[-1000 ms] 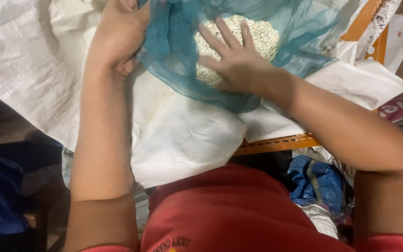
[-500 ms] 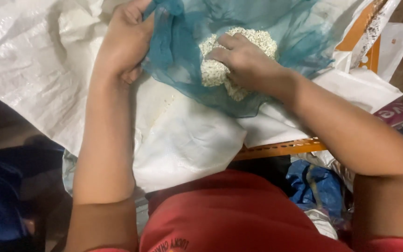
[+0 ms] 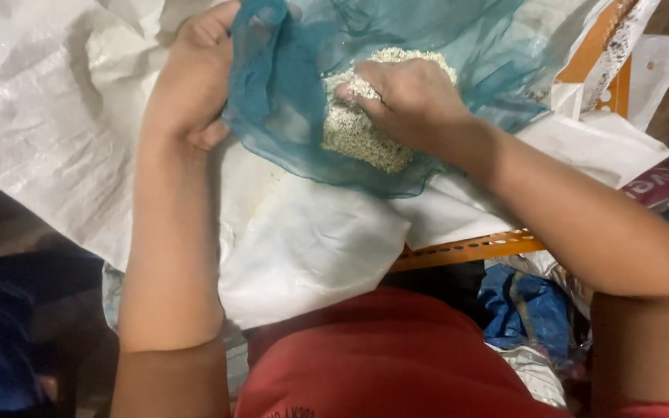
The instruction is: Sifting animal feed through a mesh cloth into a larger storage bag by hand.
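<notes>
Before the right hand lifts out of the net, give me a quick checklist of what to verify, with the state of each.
1. Left hand grips the edge of the teal net: ok, the cloth is bunched in its fingers.
2. Right hand closed on the grains: ok, its fingers are curled into the pile.
3. Grains are inside the net: ok, the pile sits in its sagging pocket.
4. White sack lies under the net: ok, it spreads beneath and toward the person.
5. Spilled grains on the sack: cannot tell, only faint specks show.
6. Holes in the net: cannot tell.
</notes>
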